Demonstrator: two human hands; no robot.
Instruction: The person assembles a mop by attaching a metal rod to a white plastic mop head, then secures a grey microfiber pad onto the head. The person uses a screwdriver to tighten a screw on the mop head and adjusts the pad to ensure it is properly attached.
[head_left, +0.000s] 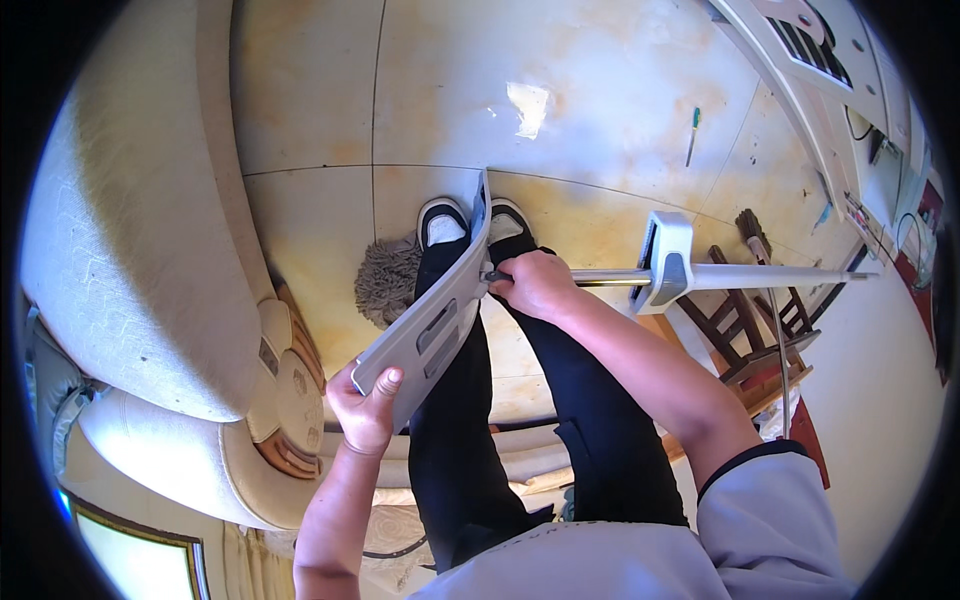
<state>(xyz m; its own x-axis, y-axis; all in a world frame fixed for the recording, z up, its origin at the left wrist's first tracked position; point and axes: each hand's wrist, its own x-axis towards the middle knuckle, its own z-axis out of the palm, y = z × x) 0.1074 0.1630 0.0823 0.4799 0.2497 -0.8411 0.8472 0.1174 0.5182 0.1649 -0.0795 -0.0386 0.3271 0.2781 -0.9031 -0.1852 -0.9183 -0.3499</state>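
Observation:
A flat mop is held sideways across my legs, its grey plate tilted on edge. My left hand is closed on the plate's near left end, thumb over the rim. With fingers curled, my right hand grips the dark joint where the metal pole meets the plate. Farther right along the pole sits a white and grey sliding squeezer, with the pale handle running on beyond it. Part of the plate's slotted face shows; its other face is hidden.
A grey shaggy bundle lies beside my left shoe. To the left stands a cream sofa. A green-handled screwdriver lies on the tiled floor. At right are a wooden chair and a dark brush.

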